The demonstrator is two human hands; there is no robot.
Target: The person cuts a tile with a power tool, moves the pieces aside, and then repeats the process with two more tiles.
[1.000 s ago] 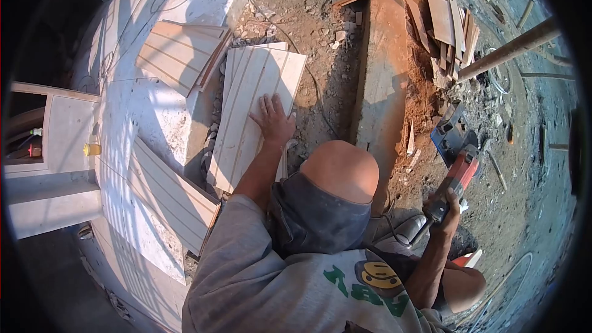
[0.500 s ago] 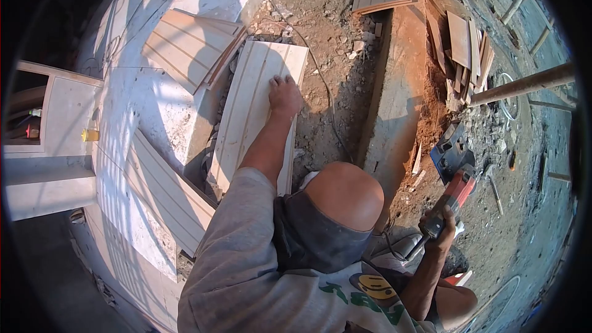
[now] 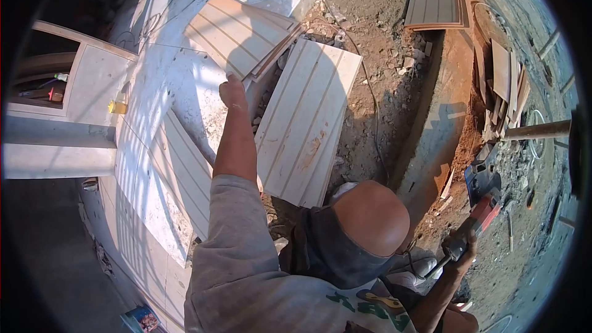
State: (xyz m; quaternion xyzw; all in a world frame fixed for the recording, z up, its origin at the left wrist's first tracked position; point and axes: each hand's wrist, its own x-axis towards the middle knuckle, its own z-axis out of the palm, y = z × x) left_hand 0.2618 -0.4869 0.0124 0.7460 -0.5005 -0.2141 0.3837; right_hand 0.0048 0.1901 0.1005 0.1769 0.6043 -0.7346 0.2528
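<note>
My left hand [image 3: 233,94] reaches forward with its fingers closed at the near corner of a stack of pale grooved panels [image 3: 237,31]. Its thumb lies by the top panel's edge, and the fingers underneath are mostly hidden. Another pale grooved panel [image 3: 302,120], with brown smudges on it, lies to the right of my left forearm. Low on the right, my right hand [image 3: 464,250] is wrapped around the black rear body of a red and black angle grinder [image 3: 484,211]. A blue and dark plate-like guard [image 3: 482,180] is at the grinder's far end.
More grooved panels lie at left [image 3: 179,166] and in a stack [image 3: 438,0] at the far right. A concrete ledge [image 3: 425,129] runs beside rubble. A cable [image 3: 373,95] crosses the dirt. Broken panel pieces [image 3: 505,77], a wooden pole [image 3: 538,130] and a hammer [image 3: 510,228] are at right.
My left hand has left the middle panel and moved left to the stack's corner. The view has turned, so the scene sits farther right. My right hand still holds the grinder.
</note>
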